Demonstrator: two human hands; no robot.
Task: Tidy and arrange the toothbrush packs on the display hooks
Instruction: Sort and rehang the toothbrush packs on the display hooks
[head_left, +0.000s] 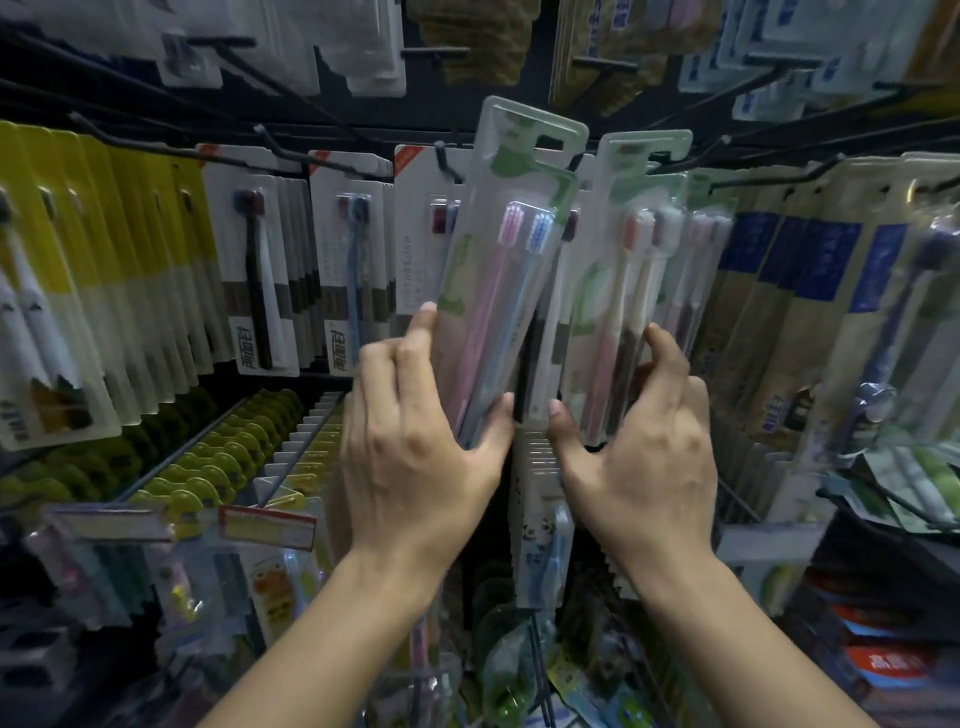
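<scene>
Your left hand (415, 441) held the pink-and-blue toothbrush pack (506, 260) by its lower end, fingers curled round the left edge and thumb pinching the right. The pack's long axis ran from about 7 o'clock up to 1 o'clock, bristles and hanging tab topmost, the tab tilted toward 1 o'clock and lifted above the neighbouring packs. It stood directly at 12 o'clock of your left hand.

Your right hand (639, 452) gripped the lower part of the hanging green-carded packs (644, 270), thumb on the left edge and fingers round the right. These hung nearly upright, heads up, at 12 o'clock of that hand and just at 3 o'clock of the raised pack. A black hook (444, 161) jutted out at 9 o'clock of the raised pack's top.
</scene>
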